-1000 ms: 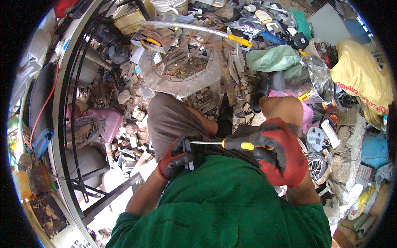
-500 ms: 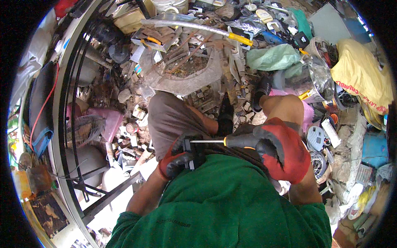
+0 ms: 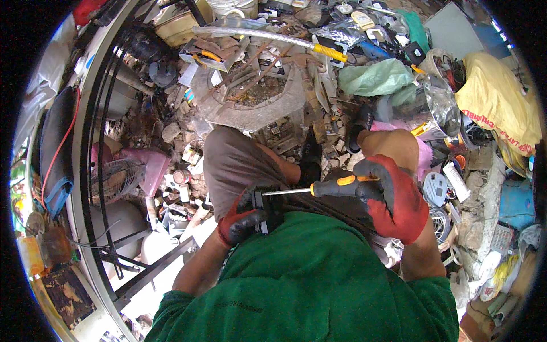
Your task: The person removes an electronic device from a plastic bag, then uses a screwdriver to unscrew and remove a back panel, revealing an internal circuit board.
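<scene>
A small black plastic part (image 3: 261, 212) is gripped in my left hand (image 3: 241, 221), which wears a red and black glove and rests over my lap. My right hand (image 3: 393, 199), gloved the same way, holds a screwdriver (image 3: 336, 186) by the end of its black and orange handle. The steel shaft points left, and its tip meets the upper end of the black part. Whether the tip sits in a screw is too small to tell. My left fingers wrap round the far side of the part and hide some of it.
A black metal frame (image 3: 85, 171) runs along my left. Ahead lies a grey broken ring-shaped slab (image 3: 256, 117) among rubble, with a clear tube with a yellow end (image 3: 330, 53) beyond it. To the right are a clear plastic container (image 3: 436, 108), a yellow sack (image 3: 496, 97) and a blue container (image 3: 517, 205).
The screwdriver's handle has risen slightly away from me and turned, showing its orange inlay. My right hand's fingers have shifted on the handle. My left hand and the black part stay in place.
</scene>
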### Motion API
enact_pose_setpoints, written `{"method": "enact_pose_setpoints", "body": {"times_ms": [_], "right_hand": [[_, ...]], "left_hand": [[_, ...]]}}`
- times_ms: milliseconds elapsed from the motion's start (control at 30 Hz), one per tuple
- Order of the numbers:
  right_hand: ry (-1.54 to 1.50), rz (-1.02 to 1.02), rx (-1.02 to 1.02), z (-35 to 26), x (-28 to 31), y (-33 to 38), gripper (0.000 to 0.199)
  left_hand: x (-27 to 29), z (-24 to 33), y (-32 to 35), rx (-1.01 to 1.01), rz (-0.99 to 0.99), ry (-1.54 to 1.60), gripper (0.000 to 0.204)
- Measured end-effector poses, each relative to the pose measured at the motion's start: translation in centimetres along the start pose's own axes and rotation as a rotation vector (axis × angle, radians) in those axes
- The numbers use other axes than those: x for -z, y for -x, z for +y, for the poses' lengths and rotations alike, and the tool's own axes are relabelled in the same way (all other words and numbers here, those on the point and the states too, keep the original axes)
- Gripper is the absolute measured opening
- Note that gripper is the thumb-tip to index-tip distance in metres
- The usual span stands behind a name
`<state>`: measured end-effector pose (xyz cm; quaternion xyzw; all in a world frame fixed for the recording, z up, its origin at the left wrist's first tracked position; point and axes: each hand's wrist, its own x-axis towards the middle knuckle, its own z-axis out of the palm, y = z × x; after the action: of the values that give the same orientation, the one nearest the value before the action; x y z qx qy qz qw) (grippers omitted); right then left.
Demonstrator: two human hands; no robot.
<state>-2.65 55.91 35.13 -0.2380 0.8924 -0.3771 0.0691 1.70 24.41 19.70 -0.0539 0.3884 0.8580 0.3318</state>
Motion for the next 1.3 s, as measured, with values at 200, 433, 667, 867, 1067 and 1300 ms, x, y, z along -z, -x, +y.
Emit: {"method": "enact_pose_setpoints", "body": {"times_ms": [200,433,667,867,1067,1300], "right_hand": [[-0.125,0.053,0.23,0.9,-0.5,-0.5,0.06],[-0.232,0.018,0.05,0.8,-0.2,-0.5,0.059],[-0.049,0.013,0.144,0.4,0.3,-0.5,0.051],[-0.273,0.107,0.223,0.7,-0.6,-0.8,0.054],[0.019,-0.029,-0.001,0.6,0.4,-0.2,0.057],[-0.183,0.156,0.205,0.3,-0.9,-0.5,0.053]], "left_hand": [[-0.2,0.2,-0.2,0.016,0.006,-0.015,0.068],[-0.3,0.6,-0.3,0.01,-0.028,-0.022,0.068],[-0.5,0.5,-0.3,-0.009,0.016,-0.062,0.067],[-0.1,0.2,-0.4,-0.014,-0.026,-0.056,0.065],[-0.1,0.2,-0.2,-0.014,-0.012,-0.04,0.061],[0.6,-0.4,-0.5,-0.026,-0.025,0.001,0.06]]}}
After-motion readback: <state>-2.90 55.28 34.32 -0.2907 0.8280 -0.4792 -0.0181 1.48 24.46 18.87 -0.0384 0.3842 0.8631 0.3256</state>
